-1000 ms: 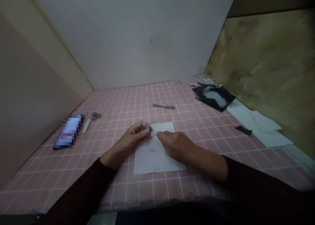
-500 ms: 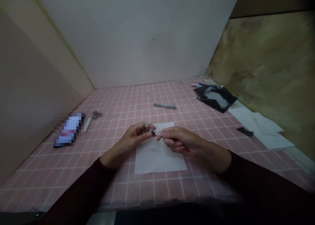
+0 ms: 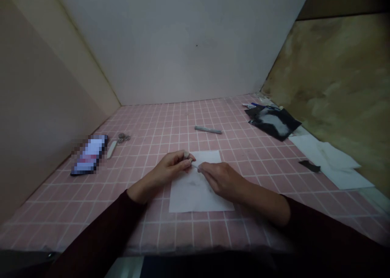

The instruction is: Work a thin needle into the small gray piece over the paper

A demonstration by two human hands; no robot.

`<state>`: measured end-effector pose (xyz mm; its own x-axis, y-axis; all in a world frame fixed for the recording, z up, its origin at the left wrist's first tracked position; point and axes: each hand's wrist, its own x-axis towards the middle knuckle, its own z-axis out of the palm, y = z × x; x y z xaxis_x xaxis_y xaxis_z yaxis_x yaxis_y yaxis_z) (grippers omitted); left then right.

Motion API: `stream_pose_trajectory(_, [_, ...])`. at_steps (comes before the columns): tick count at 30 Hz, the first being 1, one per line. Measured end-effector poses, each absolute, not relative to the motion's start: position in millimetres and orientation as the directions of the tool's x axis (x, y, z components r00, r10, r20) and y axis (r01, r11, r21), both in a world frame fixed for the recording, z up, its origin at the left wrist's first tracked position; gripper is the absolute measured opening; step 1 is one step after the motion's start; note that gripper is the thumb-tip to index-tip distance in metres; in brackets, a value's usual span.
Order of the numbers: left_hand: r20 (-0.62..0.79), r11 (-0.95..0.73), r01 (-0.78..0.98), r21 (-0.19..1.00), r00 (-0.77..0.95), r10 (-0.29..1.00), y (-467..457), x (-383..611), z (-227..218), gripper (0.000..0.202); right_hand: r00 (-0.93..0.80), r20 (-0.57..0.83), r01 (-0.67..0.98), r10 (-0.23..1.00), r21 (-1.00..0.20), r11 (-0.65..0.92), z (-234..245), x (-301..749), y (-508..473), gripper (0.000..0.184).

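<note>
Both my hands meet over a white sheet of paper (image 3: 195,192) lying on the pink checked table (image 3: 152,136). My left hand (image 3: 170,168) is closed in a pinch on a small pale object (image 3: 193,163) at its fingertips. My right hand (image 3: 221,178) is closed too, with its fingertips pressed to the same small object from the right. What the object is I cannot make out; it is thin and light-coloured. Dark sleeves cover both forearms.
A grey pen-like stick (image 3: 208,130) lies beyond the paper. A blurred phone (image 3: 89,154), a white nail file (image 3: 111,149) and small scissors (image 3: 123,137) lie at the left. A black pouch (image 3: 272,121), white sheets (image 3: 330,160) and a black scrap (image 3: 309,165) lie at the right. Walls enclose the table.
My right hand lifted slightly off the paper and has come back down onto it. The pinch between both hands stays in place. The view has shifted a little to the left.
</note>
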<state>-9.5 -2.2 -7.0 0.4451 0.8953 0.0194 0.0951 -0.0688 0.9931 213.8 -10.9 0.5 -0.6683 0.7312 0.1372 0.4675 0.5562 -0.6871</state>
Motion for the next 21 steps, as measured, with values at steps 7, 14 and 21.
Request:
stream_pose_trajectory(7, [0.102,-0.107,-0.015,0.994,0.467,0.879,-8.1,-5.3,-2.9,0.022,-0.752,-0.330,0.007,0.571,-0.870,-0.492,14.0,221.3,4.9,0.020])
stream_pose_trajectory(14, [0.065,-0.058,-0.028,0.998,0.442,0.895,-10.6,-3.0,-1.2,0.021,-0.710,-0.032,0.248,0.703,-0.946,0.207,3.7,217.1,-2.4,0.025])
stream_pose_trajectory(21, [0.028,-0.055,0.054,0.997,0.412,0.911,-6.5,-3.9,-3.1,0.020,-0.672,0.133,0.404,0.729,-0.758,0.511,-1.0,215.6,-6.8,0.021])
